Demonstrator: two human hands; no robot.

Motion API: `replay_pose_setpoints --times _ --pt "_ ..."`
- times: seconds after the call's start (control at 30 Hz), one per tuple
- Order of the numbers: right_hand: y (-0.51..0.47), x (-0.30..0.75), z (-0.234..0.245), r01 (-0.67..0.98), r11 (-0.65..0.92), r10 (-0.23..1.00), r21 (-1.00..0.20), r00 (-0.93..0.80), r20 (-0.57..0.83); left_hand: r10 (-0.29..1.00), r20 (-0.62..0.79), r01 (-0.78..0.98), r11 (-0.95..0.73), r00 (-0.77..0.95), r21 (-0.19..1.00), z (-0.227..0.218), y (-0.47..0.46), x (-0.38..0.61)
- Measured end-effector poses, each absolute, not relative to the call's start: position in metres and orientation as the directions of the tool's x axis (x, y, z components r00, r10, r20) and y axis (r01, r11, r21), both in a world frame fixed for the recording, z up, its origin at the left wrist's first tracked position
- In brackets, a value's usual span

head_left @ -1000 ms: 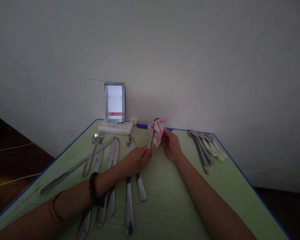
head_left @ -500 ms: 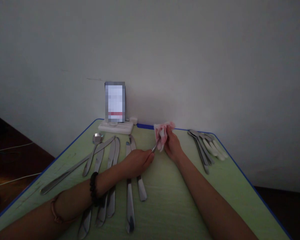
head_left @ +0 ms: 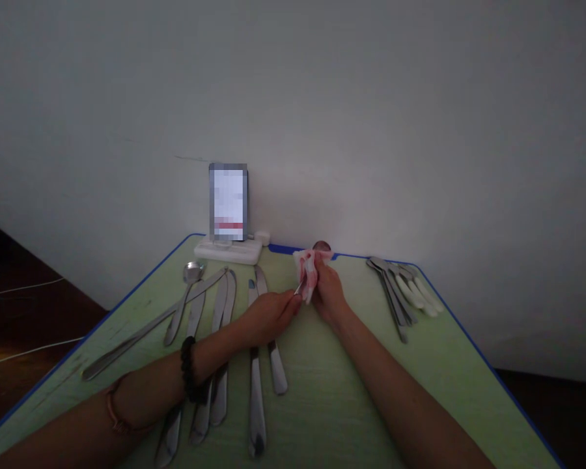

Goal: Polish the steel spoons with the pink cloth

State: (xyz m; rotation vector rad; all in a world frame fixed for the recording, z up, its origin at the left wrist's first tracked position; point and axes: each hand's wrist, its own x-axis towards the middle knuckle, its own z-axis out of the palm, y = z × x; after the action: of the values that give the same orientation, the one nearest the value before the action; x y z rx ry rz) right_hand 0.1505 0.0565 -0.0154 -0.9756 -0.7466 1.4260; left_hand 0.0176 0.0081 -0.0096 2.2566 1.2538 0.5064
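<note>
My left hand (head_left: pixel 269 318) is closed on the thin metal handle of a spoon (head_left: pixel 322 246), whose round bowl shows beyond the cloth. A pink and white cloth (head_left: pixel 306 267) is folded around the middle of the spoon. My right hand (head_left: pixel 330 290) pinches this cloth against the handle, a little above the table. Under and beside my left forearm lie several metal table knives (head_left: pixel 256 404), partly hidden by the arm.
A small ladle-like spoon (head_left: pixel 193 271) and a long utensil (head_left: pixel 122 352) lie at the left. Several spoons (head_left: pixel 395 293), some white-handled, are bunched at the right. A phone (head_left: pixel 228 202) stands on a white stand (head_left: pixel 228 251) by the wall (head_left: pixel 371 130), at the back of the green table (head_left: pixel 322 417).
My right hand and the cloth have moved slightly left and nearer along the handle. The spoon's bowl, hidden before, now shows past the cloth. My left hand stays on the handle.
</note>
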Motion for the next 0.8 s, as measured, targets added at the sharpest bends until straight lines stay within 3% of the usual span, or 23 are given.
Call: replay_pose_setpoints --times 0.17,0.5,0.67,0.8 --pt "0.062 0.157 -0.016 -0.528 -0.064 0.982 -0.847 0.118 -0.148 0.870 0.070 0.670 -0.425 0.489 0.609 -0.012 0.010 0.018" --pt "0.055 0.161 0.007 -0.359 0.014 0.998 -0.933 0.061 -0.008 0.772 0.162 0.467 -0.522 0.615 0.714 0.003 0.001 0.008" --pt "0.047 0.163 0.027 -0.397 0.122 0.984 -0.910 0.169 0.058 0.819 0.191 0.440 -0.469 0.540 0.766 0.007 -0.002 0.008" --pt "0.036 0.165 0.048 -0.273 0.141 0.985 -0.952 0.136 0.107 0.819 0.171 0.421 -0.447 0.548 0.789 0.013 -0.001 0.008"
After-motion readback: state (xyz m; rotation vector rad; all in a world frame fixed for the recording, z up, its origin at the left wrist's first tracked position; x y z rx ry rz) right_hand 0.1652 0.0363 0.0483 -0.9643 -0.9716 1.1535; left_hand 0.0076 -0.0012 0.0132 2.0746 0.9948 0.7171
